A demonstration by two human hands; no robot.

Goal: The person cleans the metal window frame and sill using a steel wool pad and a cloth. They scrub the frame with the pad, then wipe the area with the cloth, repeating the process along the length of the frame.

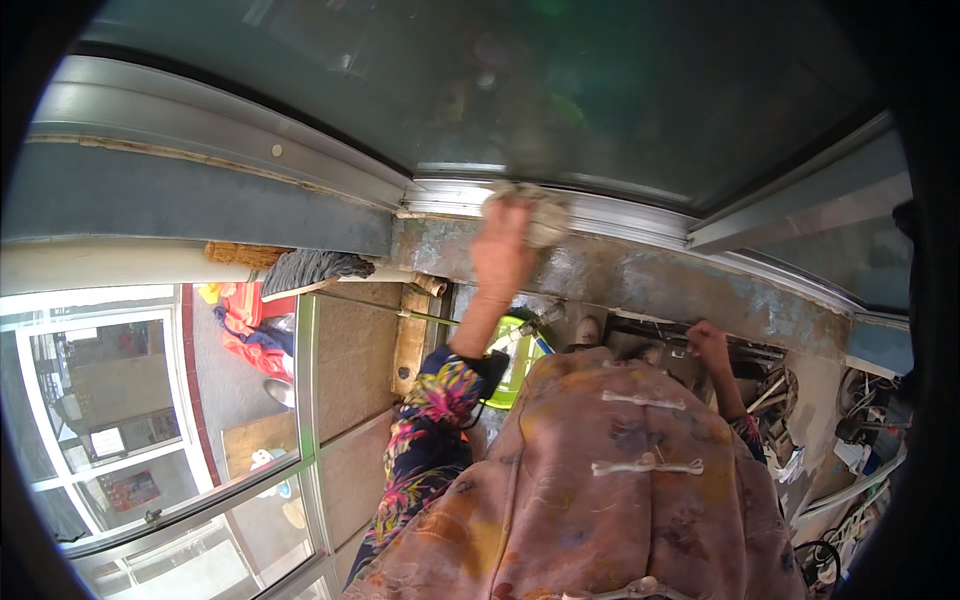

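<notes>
My left hand (503, 250) reaches up to the aluminium window frame (610, 212) and is closed on a crumpled greyish rag (545, 215). The rag is pressed against the metal track at the foot of a dark glass pane (640, 100); it looks slightly blurred. Under the track runs a worn stone sill (650, 265) with a wet sheen in places. My right hand (708, 345) is curled into a loose fist by the sill's near edge, with nothing visible in it.
A bright green basin (515, 375) stands below my left forearm. A grey mop head (315, 270) and a brown one (240, 253) lie along the pale pipe (110, 268) at left. A glazed door (310, 430) stands at lower left. Assorted clutter (865, 450) fills the right side.
</notes>
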